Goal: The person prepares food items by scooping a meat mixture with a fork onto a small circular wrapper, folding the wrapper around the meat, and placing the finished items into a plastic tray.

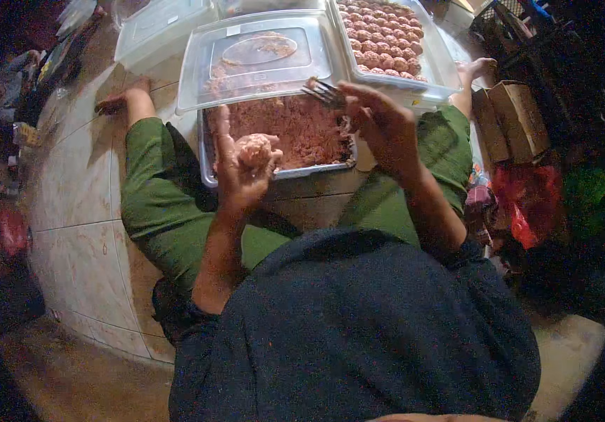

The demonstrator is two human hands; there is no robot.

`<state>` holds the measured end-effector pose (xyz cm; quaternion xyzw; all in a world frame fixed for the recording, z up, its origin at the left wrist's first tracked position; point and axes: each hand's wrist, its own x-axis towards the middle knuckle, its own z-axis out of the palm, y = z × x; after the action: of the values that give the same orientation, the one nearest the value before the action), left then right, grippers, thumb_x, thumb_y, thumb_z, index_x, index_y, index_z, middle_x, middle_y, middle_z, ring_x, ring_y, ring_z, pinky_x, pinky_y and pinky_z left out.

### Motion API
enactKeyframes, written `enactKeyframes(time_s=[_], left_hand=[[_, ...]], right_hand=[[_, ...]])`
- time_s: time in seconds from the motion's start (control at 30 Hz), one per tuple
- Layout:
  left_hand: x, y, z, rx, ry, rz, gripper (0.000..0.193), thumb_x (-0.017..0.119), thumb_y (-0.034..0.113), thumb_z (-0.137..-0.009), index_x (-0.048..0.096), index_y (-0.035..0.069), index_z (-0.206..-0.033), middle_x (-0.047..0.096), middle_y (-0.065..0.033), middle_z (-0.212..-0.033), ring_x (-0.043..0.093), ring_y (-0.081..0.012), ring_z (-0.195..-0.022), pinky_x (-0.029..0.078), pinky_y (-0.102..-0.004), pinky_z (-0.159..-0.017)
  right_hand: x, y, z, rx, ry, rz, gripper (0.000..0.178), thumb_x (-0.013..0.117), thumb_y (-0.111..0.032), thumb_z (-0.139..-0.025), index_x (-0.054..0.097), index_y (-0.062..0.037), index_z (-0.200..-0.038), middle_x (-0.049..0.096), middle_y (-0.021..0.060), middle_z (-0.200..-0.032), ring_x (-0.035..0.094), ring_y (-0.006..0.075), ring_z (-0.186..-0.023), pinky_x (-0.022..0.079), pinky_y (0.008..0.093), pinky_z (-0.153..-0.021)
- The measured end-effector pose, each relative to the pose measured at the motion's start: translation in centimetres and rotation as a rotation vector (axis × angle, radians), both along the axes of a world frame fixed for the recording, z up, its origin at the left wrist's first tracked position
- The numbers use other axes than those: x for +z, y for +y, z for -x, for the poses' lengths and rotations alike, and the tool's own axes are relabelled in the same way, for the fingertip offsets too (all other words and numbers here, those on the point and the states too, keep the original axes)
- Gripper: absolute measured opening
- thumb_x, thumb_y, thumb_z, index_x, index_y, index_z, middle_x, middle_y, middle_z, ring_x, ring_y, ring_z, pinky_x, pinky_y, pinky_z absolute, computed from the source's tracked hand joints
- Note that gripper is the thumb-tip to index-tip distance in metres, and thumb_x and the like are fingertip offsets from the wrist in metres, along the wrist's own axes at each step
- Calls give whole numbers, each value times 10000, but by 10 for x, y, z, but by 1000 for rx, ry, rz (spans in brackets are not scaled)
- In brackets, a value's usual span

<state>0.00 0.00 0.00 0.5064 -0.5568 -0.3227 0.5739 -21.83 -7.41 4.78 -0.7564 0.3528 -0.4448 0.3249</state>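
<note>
On the palm of my left hand (233,176) rests a round pinkish-brown ball (254,149) with a rough coating. The fingers curl up around it, and one digit sticks up apart from the rest. My right hand (390,130) grips a fork (322,91), its tines pointing left with a bit of stuff on them. Below both hands is a shallow tray (299,171) spread with brown crumbly shreds. Its far part is overlapped by a clear plastic lid (197,74) smeared with the same crumbs.
At the far right stands a clear container (450,81) with rows of several finished-looking balls (380,39). Another clear plastic box (165,35) is at the far left. Cardboard (517,116) and a red plastic bag (527,200) lie right of my leg. Tiled floor (73,183) extends left.
</note>
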Motion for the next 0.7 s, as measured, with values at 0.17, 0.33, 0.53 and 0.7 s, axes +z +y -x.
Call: enactKeyframes(time_s=[0.17, 0.33, 0.53, 0.7], left_hand=[[16, 14, 7, 58, 0, 77, 916, 750, 22, -628, 205, 63, -1362, 570, -62, -813, 553, -150, -772, 473, -275, -691], [0, -1, -3, -75, -127, 316, 245, 735, -21, -633, 613, 34, -838, 557, -65, -779, 535, -106, -793, 461, -237, -678], [28, 14, 14, -109, 166, -41, 717, 715, -43, -658, 343, 46, -1265, 579, -55, -771, 547, -93, -709, 470, -207, -652], [10, 8, 17, -158, 283, -88, 926, 740, -8, -643, 153, 35, -1359, 565, -47, -720, 537, -102, -629, 473, -221, -592]], right_hand=[[-35, -25, 48, 27, 543, -44, 230, 597, -142, -816, 630, -99, -1040, 634, 132, -944, 629, 198, -725, 483, 307, -636], [-62, -22, 68, 60, 908, 155, 90, 555, -187, -754, 629, -140, -771, 564, 106, -783, 586, 311, -758, 464, 402, -657], [-13, -14, 75, 1, 1224, 62, 88, 542, -135, -731, 621, -112, -763, 575, 117, -780, 592, 313, -733, 468, 391, -634], [26, 9, 47, 135, 516, 77, 134, 613, -89, -724, 650, -101, -853, 597, 101, -804, 610, 255, -720, 496, 319, -612]])
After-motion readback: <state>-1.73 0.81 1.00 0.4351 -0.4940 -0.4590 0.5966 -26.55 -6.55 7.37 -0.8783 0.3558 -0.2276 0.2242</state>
